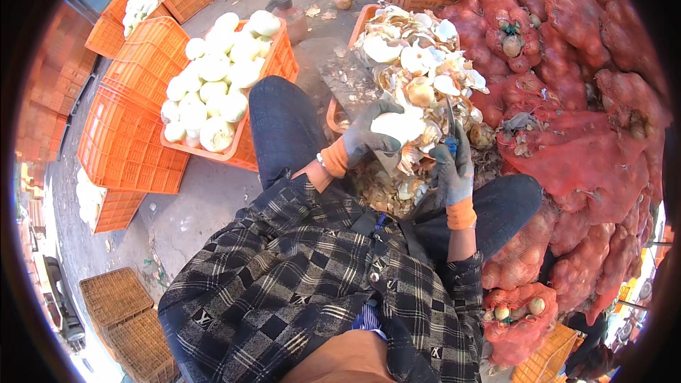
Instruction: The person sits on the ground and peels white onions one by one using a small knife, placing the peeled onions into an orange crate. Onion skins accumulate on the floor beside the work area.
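In my gloved left hand [367, 135] is a white peeled onion [400, 125], gripped from its left side. My right hand [453, 167], in a matching grey glove with an orange cuff, holds a knife [450, 117] by its blue handle, blade pointing away from me. The blade is just right of the onion and looks apart from it. Both hands are over a heap of onion skins [383, 50] that overfills an orange crate. An unpeeled brown onion [420, 94] lies among the skins. Left of my knee, an orange crate [276, 66] is piled with peeled onions [213, 66].
Red mesh sacks [574, 149] of onions are heaped along my right. Stacked orange crates [135, 133] stand at left, brown crates [117, 298] at lower left. A pump sprayer bottle [290, 16] and a loose onion [343, 2] are on the ground ahead.
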